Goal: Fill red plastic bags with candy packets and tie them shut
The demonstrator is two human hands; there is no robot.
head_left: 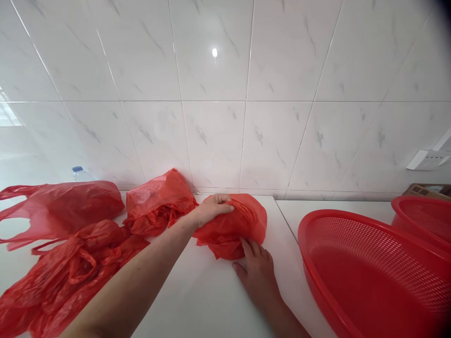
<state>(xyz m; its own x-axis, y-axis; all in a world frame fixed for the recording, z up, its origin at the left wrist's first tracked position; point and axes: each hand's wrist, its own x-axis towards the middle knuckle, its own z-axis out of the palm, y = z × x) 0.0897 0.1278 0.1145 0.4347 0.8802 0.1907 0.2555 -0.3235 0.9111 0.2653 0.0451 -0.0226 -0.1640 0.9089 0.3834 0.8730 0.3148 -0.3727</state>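
A crumpled red plastic bag (248,218) lies on the white tabletop close to the tiled wall. My left hand (214,208) reaches across from the lower left and grips the upper left part of this bag with curled fingers. On its lower right edge rest the fingertips of my right hand (258,270), thumb apart and palm down. Left of my hands sits another bunched red bag (160,202). Farther left are a flatter red bag with handles (81,202) and a heap of crumpled red bags (81,267), partly hidden by my left forearm.
A large red plastic basket (324,263) with perforated sides stands at the right, with a second red basket (419,216) behind it. A clear bottle with a blue cap (77,170) is at the back left. A socket (424,160) is on the wall (278,141).
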